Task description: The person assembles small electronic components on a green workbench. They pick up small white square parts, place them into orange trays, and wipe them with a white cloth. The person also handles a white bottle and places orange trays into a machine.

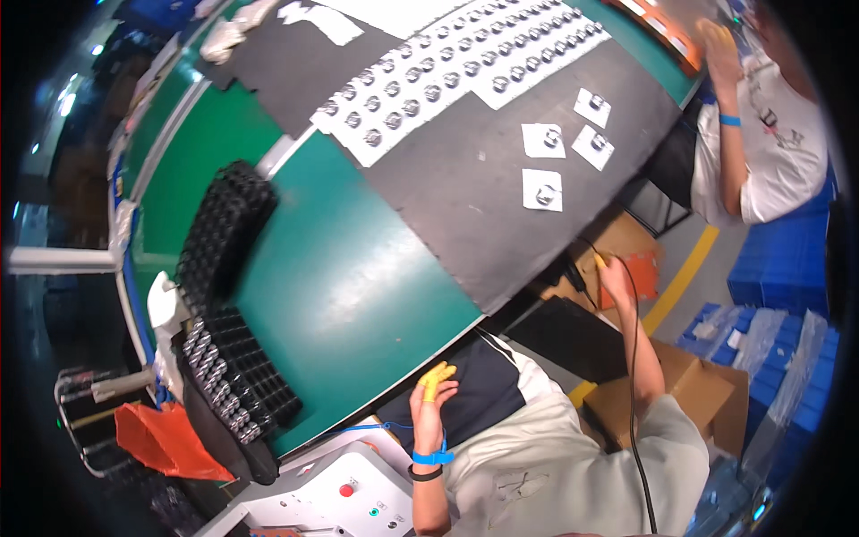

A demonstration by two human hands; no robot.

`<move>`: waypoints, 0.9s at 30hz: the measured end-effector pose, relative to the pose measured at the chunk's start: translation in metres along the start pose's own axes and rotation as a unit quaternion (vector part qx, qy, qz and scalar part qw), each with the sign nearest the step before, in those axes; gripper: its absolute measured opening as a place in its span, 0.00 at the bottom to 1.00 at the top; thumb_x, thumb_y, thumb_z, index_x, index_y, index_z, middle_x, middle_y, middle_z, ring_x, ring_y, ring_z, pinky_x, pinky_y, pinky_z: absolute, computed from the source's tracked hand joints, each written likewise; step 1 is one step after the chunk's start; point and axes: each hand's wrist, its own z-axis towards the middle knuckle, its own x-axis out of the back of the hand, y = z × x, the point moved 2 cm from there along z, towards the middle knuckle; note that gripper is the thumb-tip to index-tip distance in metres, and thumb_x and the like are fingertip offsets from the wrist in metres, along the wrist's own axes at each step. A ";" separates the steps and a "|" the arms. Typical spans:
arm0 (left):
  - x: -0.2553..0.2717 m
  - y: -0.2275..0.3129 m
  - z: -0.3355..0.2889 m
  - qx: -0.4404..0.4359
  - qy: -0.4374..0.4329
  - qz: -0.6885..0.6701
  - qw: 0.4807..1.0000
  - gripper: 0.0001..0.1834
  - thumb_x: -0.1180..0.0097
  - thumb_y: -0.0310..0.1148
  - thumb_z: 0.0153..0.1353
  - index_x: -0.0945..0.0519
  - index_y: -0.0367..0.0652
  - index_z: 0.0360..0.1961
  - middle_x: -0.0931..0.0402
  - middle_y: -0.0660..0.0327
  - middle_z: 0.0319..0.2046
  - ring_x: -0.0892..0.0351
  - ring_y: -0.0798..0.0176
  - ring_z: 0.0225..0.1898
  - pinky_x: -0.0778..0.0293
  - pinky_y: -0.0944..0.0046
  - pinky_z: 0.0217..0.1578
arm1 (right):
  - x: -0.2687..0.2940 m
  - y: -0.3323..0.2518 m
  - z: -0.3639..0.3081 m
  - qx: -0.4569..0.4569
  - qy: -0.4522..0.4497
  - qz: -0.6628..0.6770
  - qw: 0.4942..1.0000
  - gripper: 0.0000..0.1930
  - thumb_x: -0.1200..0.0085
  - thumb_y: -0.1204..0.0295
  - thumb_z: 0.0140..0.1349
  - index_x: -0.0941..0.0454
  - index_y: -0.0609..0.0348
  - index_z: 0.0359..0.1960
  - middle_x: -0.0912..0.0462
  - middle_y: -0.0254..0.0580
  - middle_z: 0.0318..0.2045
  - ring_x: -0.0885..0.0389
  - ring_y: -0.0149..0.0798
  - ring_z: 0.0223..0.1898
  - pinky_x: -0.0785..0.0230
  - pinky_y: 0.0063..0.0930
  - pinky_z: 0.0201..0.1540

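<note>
My left hand [434, 396], with yellow finger covers and a blue wrist strap, hovers over my lap by the table's front edge. Its fingers are loosely bent and apart, with nothing seen between them. My right hand [615, 279] reaches past the table edge above a brown cardboard box [631, 237]. Its fingers look gathered, and what they may hold cannot be made out. A black cable [634, 394] runs along my right arm and past that hand. On the dark mat [438, 206] lie several white square cards, one of them a card with a metallic ring-like part [542, 191].
White sheets [465, 67] with rows of small metallic parts lie farther back. Black trays [228, 224] stand at the left, near an orange bag [170, 438]. A grey machine [344, 492] with a red button is in front. Another person's hand [718, 54] is beside an orange rack [658, 31].
</note>
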 end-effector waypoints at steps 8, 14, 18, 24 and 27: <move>0.007 0.034 -0.028 -0.079 -0.005 0.179 0.981 0.21 0.59 0.36 0.77 0.26 0.35 0.62 0.20 0.53 0.53 0.19 0.66 0.42 0.24 0.68 0.46 | 0.087 0.000 -0.038 0.108 -0.180 -0.229 0.951 0.18 0.39 0.67 0.60 0.22 0.67 0.48 0.16 0.58 0.31 0.16 0.51 0.36 0.25 0.45 0.43; 0.004 0.113 -0.078 -0.008 -0.186 0.065 0.980 0.20 0.55 0.30 0.74 0.27 0.34 0.64 0.18 0.58 0.45 0.30 0.75 0.33 0.32 0.73 0.36 | 0.193 -0.165 -0.068 0.058 -0.038 -0.339 0.938 0.10 0.44 0.73 0.61 0.20 0.68 0.39 0.17 0.58 0.34 0.17 0.46 0.35 0.27 0.41 0.39; -0.029 0.163 -0.090 -0.147 -0.117 0.167 0.968 0.17 0.45 0.27 0.67 0.22 0.36 0.57 0.19 0.62 0.35 0.32 0.74 0.28 0.33 0.71 0.31 | 0.170 -0.382 -0.133 0.309 -0.285 0.128 0.898 0.10 0.42 0.73 0.61 0.17 0.67 0.41 0.15 0.50 0.40 0.16 0.47 0.40 0.25 0.36 0.43; -0.058 0.205 -0.037 -0.485 0.113 0.433 0.752 0.05 0.34 0.25 0.55 0.19 0.39 0.33 0.25 0.58 0.24 0.28 0.54 0.25 0.32 0.58 0.26 | 0.082 -0.497 -0.157 0.642 -0.296 0.016 0.707 0.14 0.38 0.68 0.62 0.20 0.59 0.47 0.16 0.44 0.43 0.18 0.48 0.43 0.26 0.37 0.46; -0.045 0.195 0.004 -0.437 0.147 0.421 0.781 0.05 0.37 0.27 0.57 0.21 0.39 0.29 0.24 0.54 0.26 0.26 0.47 0.28 0.31 0.53 0.29 | 0.032 -0.522 -0.165 0.658 -0.307 -0.010 0.688 0.15 0.39 0.66 0.64 0.21 0.62 0.47 0.17 0.48 0.44 0.20 0.52 0.46 0.28 0.43 0.50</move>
